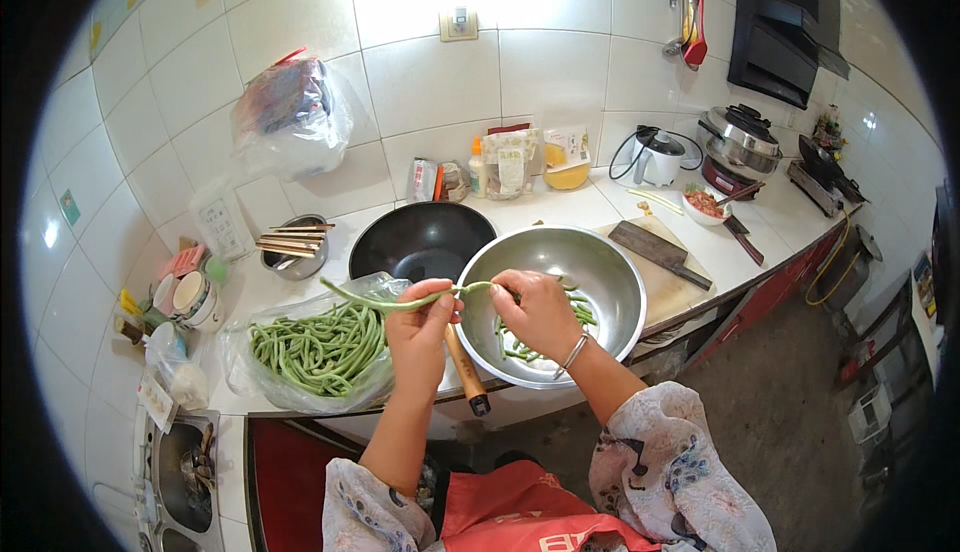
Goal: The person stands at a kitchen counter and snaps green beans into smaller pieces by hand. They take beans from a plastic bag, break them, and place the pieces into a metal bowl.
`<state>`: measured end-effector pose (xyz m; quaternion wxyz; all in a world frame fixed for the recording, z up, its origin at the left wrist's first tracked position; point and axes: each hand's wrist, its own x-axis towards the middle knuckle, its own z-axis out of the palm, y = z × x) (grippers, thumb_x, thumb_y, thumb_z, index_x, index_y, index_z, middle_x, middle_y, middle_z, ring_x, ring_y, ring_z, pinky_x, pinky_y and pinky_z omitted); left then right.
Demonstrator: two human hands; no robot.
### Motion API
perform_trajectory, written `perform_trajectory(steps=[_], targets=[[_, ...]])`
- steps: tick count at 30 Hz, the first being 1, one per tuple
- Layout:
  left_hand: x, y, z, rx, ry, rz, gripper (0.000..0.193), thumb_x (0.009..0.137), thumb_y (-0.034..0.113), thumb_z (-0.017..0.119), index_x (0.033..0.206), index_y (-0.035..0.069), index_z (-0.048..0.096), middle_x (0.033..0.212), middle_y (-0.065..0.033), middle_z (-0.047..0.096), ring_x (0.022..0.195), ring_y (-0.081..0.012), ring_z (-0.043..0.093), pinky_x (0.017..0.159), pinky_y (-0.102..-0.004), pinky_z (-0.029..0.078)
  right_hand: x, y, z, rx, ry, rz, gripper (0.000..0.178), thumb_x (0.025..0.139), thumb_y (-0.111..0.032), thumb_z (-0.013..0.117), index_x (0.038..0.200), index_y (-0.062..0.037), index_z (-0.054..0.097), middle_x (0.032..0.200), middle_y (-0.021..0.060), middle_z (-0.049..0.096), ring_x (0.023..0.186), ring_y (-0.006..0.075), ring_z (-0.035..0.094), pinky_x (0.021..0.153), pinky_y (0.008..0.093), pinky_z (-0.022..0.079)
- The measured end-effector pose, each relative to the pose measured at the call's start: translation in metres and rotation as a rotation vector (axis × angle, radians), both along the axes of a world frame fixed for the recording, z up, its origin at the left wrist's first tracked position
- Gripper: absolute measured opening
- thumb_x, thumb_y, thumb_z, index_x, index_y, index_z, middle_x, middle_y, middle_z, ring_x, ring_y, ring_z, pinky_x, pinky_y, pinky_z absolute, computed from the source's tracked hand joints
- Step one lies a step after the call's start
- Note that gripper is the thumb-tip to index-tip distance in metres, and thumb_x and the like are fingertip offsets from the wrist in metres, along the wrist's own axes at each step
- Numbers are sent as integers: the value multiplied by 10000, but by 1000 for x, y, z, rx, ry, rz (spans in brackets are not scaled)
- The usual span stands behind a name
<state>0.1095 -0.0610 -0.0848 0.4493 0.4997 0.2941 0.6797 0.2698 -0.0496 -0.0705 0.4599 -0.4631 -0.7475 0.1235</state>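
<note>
A long green bean (382,302) stretches between my hands. My left hand (420,314) pinches it along its length, with the tail pointing up to the left. My right hand (533,310) grips its other end, above a wide steel bowl (625,324). Several short green bean pieces (580,309) lie in the bowl, partly hidden by my right hand and wrist. Left of my left hand, whole green beans (318,352) fill an open clear plastic bag (236,357) on the counter.
Behind the bag and bowl sits a black wok (420,237), its wooden handle (466,362) jutting past the counter edge. To the right, a cleaver (655,250) rests on a cutting board (690,297). A bowl of chopped meat (703,204) stands farther right; a sink (185,482) is lower left.
</note>
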Motion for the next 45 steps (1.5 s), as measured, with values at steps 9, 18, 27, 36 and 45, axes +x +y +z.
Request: perform_trajectory(steps=[9,18,27,36,45], targets=[[13,-28,-4,116,-42,163,132,841,2,535,967,-20,570,807,-82,597,715,-130,584,629,-241,483,16,11,-15,-173,205,-90,217,833,-155,493,747,23,582,612,150,593,583,248,601,549,351,472],[2,-13,-13,-202,-257,-180,124,842,33,551,959,6,585,807,-72,612,675,-115,575,561,-210,445,4,-9,-6,-853,782,744,182,907,-177,480,893,-13,557,724,29,566,577,94,548,478,198,443],[-11,-15,-18,-216,-194,-93,177,847,39,544,1013,-14,572,737,-55,572,578,-92,510,514,-206,414,9,-20,-9,-727,404,507,194,862,-184,533,849,-22,638,675,-10,571,549,39,487,482,183,402],[-18,-50,-36,149,338,320,103,847,16,537,946,-6,554,799,-72,566,650,-111,539,579,-228,456,-12,-14,-34,-43,-107,41,202,817,-178,499,741,-7,574,733,173,588,684,348,571,623,415,464],[-34,-58,-32,37,-61,179,110,864,17,501,965,-7,539,783,-94,567,648,-133,541,571,-255,461,-13,-2,-46,-155,30,54,165,832,-174,523,775,-23,556,759,137,604,631,272,599,572,342,494]])
